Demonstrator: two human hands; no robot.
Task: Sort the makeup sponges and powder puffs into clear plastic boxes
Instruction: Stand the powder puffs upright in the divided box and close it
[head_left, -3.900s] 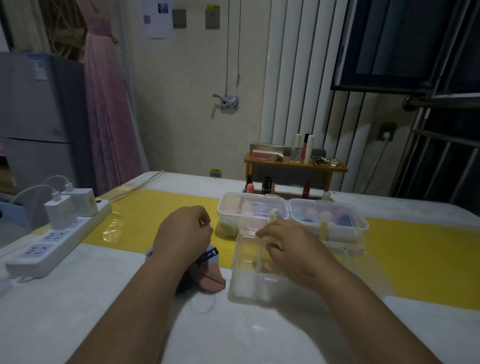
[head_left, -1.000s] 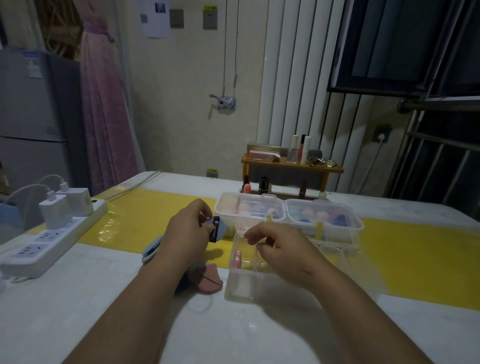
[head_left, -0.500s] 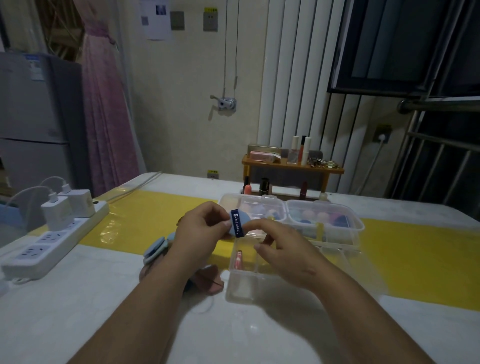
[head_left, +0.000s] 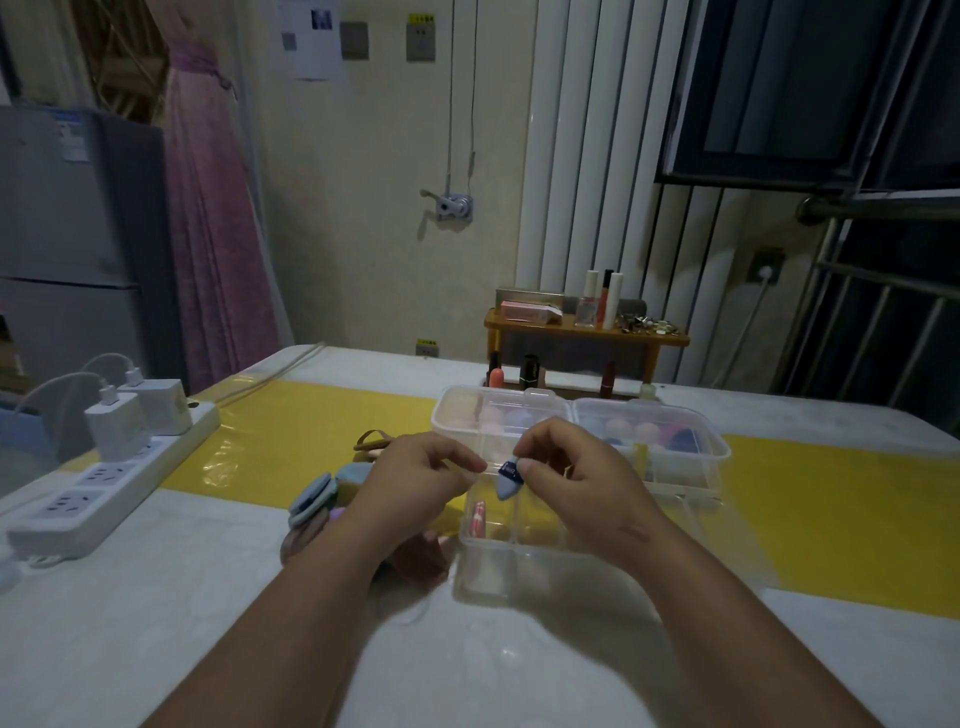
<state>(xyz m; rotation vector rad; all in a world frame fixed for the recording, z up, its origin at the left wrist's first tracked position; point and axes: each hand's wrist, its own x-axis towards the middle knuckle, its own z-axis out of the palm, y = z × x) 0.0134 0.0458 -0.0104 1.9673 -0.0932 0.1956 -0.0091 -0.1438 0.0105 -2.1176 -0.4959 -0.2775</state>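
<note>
A small light-blue teardrop powder puff with a dark-blue band (head_left: 508, 482) is pinched between the thumb and fingertips of the right hand (head_left: 576, 483), above the open clear plastic divided box (head_left: 498, 569), while the left hand (head_left: 415, 483) curls its fingers just beside the puff, contact impossible to tell, with a pile of round grey-blue puffs (head_left: 311, 500) further left.

Two bare forearms reach forward from the lower edge of the view and angle inward, so that the hands nearly meet in the middle. The left hand (head_left: 415, 478) is seen from the back, knuckles up, with its fingers curled and its thumb and forefinger tips drawn together, holding nothing that can be seen. The right hand (head_left: 576, 478), also seen from the back, pinches a small blue puff (head_left: 508, 482) between thumb and forefinger, just beside the left fingertips.
</note>
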